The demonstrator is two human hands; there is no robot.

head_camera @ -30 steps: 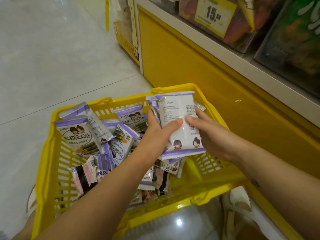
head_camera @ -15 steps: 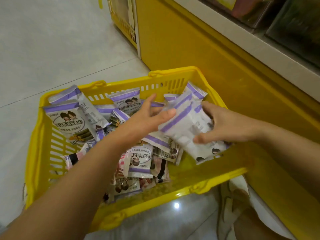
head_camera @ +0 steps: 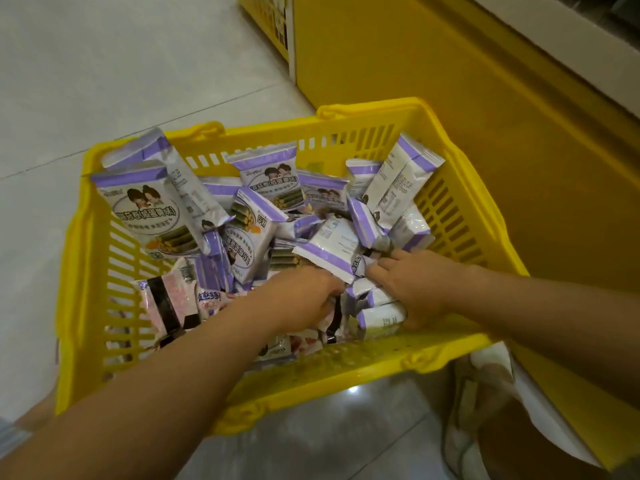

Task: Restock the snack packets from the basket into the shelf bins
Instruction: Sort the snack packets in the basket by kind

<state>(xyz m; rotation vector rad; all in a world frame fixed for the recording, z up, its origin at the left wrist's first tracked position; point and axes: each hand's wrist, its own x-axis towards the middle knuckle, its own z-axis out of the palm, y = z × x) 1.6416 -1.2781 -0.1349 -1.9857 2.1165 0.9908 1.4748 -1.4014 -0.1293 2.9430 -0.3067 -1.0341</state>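
Note:
A yellow plastic basket (head_camera: 363,362) stands on the floor, filled with several white-and-purple snack packets (head_camera: 145,209) and a few pink ones (head_camera: 166,303). Both my hands are down inside its near right part. My right hand (head_camera: 415,289) is closed around a small stack of white-and-purple packets (head_camera: 381,315), thumb on top. My left hand (head_camera: 304,299) is just to the left, knuckles up, with its fingers curled into the pile beneath a tilted packet (head_camera: 329,251); what those fingers grip is hidden. The shelf bins are out of view.
The yellow shelf base (head_camera: 485,133) rises right behind the basket, with a pale shelf ledge (head_camera: 571,53) above. Another yellow crate (head_camera: 270,22) is at the top. Grey tiled floor (head_camera: 104,81) stretches left. A pale shoe (head_camera: 485,393) is by the basket's near right corner.
Both hands have gone from holding the packet stack upright above the basket to down in the pile. The view has tilted down and the shelf bins have left the frame.

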